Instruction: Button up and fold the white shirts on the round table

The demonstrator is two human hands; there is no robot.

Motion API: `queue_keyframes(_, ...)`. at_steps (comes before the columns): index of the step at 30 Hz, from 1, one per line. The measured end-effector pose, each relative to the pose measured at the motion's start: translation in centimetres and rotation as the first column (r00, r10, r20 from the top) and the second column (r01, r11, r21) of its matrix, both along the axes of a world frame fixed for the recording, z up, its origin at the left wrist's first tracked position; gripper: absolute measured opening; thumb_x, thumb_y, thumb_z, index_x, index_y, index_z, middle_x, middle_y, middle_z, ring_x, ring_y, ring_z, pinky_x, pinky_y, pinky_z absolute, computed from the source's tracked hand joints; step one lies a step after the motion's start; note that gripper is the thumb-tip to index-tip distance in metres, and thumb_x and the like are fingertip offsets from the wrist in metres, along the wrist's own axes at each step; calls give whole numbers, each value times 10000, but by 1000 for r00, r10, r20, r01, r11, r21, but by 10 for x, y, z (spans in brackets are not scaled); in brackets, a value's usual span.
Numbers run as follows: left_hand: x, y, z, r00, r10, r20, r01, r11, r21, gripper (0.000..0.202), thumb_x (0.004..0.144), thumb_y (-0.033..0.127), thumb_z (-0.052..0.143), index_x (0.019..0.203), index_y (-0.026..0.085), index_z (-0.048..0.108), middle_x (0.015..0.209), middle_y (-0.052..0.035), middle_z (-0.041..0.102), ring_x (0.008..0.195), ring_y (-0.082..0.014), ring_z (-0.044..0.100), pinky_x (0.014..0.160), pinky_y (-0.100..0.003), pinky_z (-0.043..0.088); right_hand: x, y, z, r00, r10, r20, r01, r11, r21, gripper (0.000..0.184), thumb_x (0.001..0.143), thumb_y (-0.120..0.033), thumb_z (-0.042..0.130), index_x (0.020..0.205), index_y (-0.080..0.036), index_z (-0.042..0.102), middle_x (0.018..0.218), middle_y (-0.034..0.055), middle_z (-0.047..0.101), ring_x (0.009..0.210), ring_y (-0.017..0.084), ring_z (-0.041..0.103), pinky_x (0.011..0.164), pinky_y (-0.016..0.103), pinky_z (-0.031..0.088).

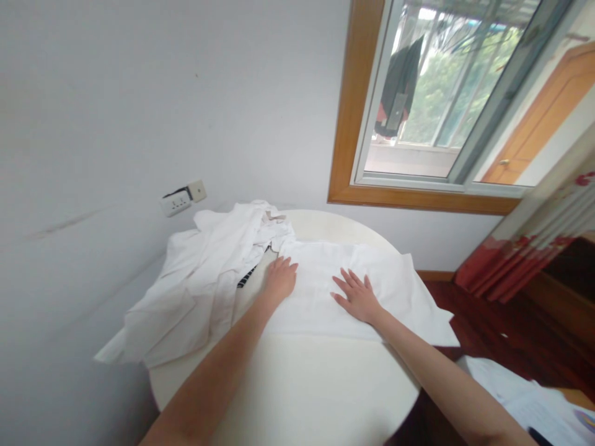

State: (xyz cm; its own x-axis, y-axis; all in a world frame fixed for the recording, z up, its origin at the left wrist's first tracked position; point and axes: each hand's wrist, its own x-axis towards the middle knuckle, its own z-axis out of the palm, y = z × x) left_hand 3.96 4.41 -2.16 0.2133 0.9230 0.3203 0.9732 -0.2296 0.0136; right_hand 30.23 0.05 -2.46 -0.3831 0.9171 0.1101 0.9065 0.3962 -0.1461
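Observation:
A white cloth (pixel 318 272), perhaps a garment, lies spread fairly flat across the round table (pixel 320 384), its right end hanging past the table's edge. My left hand (pixel 281 279) rests palm down on the cloth's left end, fingers stretched forward. Farther right, my right hand (pixel 357 297) lies flat on the same cloth with its fingers spread. Neither hand grips anything. Left of my left hand is a rumpled heap of white clothes (pixel 195 279), partly hanging over the table's left side. A dark striped strip (pixel 247 277) shows between the heap and my left hand.
A white wall with a power socket (pixel 176 202) stands behind the table. At the back right is a wood-framed window (pixel 356 193), with a red and white curtain (pixel 506 266) beside it. More white fabric (pixel 502 384) lies low at the right, above the dark red floor.

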Motion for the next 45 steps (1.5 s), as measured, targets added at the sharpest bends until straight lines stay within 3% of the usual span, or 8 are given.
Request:
queue_keyframes(4, 32, -28, -7, 993, -109, 42, 112, 991, -68, 478, 917, 489, 386, 1333, 300, 525, 1424, -85, 476, 1318, -340, 401, 1070, -530, 315, 11, -1, -3, 998, -66, 22, 66, 998, 13, 588, 934, -613, 274, 1446, -333, 348, 1562, 37, 207, 1434, 275, 173, 1102, 617, 102)
queue_keyframes(9, 53, -42, -14, 985, -163, 50, 165, 986, -40, 541, 925, 549, 304, 1387, 313, 457, 1483, -82, 396, 1378, -343, 310, 1109, -571, 221, 23, -4, -1, 991, -129, 36, 130, 991, -25, 611, 939, -609, 256, 1458, -297, 335, 1563, 47, 201, 1436, 271, 165, 1113, 592, 121)
queue_keyframes(16, 56, 8, -6, 931, -364, 34, 366, 927, -84, 518, 924, 565, 314, 1391, 370, 427, 1500, -17, 376, 1383, -283, 319, 1123, -516, 233, 80, -27, 15, 998, 59, 32, -56, 993, -105, 636, 936, -610, 273, 1481, -284, 289, 1561, 63, 200, 1438, 249, 164, 1137, 536, 155)
queue_keyframes(20, 62, 45, -2, 895, -447, 4, 444, 889, -115, 504, 933, 538, 335, 1397, 359, 419, 1495, -9, 385, 1377, -258, 335, 1130, -493, 233, 109, -56, 22, 998, 50, 45, -44, 990, -132, 621, 925, -628, 285, 1473, -334, 293, 1562, 44, 203, 1438, 273, 157, 1126, 590, 124)
queue_keyframes(26, 86, 90, 3, 877, -477, -58, 474, 879, -56, 420, 929, 453, 424, 1319, 335, 524, 1429, -41, 476, 1345, -239, 389, 1128, -460, 247, 110, -86, 15, 999, 27, 45, -22, 995, -94, 567, 930, -613, 300, 1461, -418, 269, 1577, 7, 129, 1443, 299, 105, 1104, 632, 124)
queue_keyframes(32, 129, 79, 17, 941, -329, -82, 334, 941, 59, 328, 918, 317, 459, 1191, 225, 617, 1329, -91, 563, 1252, -257, 469, 1067, -446, 327, 94, -66, 10, 993, -107, 51, 111, 991, -73, 587, 920, -650, 249, 1452, -407, 302, 1574, 24, 158, 1441, 314, 109, 1085, 650, 137)
queue_keyframes(38, 155, 46, -4, 940, -330, 87, 335, 941, -44, 510, 936, 541, 297, 1332, 297, 505, 1423, -69, 477, 1329, -287, 388, 1083, -479, 298, 85, -32, 8, 978, -198, 66, 202, 977, -59, 605, 922, -653, 213, 1458, -388, 303, 1576, 42, 162, 1440, 322, 105, 1073, 653, 124)
queue_keyframes(45, 147, 88, -14, 925, -371, 83, 380, 906, -187, 606, 908, 605, 277, 1435, 319, 361, 1531, -34, 316, 1424, -266, 225, 1152, -484, 158, 67, 1, 12, 977, -202, 67, 205, 978, -33, 612, 941, -616, 182, 1467, -330, 311, 1569, 79, 186, 1437, 316, 123, 1080, 629, 117)
